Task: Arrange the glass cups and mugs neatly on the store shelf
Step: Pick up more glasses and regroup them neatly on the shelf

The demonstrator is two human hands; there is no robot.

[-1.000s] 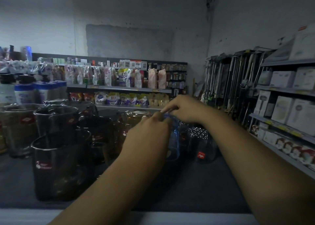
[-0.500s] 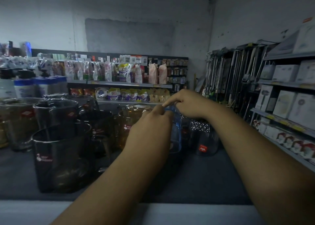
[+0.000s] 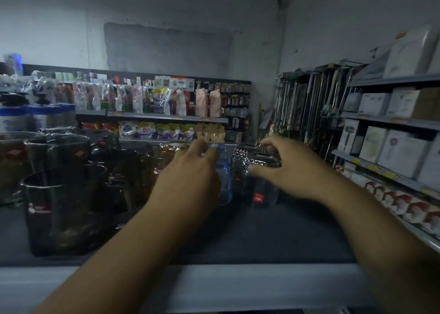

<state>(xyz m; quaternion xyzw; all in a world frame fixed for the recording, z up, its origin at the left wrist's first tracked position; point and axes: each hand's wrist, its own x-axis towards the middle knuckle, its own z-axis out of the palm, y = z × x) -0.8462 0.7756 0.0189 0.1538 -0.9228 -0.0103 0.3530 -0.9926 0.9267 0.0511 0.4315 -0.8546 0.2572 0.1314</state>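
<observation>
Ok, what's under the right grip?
A clear glass cup with a red label stands under the right grip, thumb and fingers spread around its rim. The palm hides part of the rim; contact is unclear.

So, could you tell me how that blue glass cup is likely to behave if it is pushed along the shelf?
The blue glass cup looks tall and narrow, so it may tip rather than slide. It is probably rigid but fragile, and could chip against the clear glass standing close beside it.
</observation>
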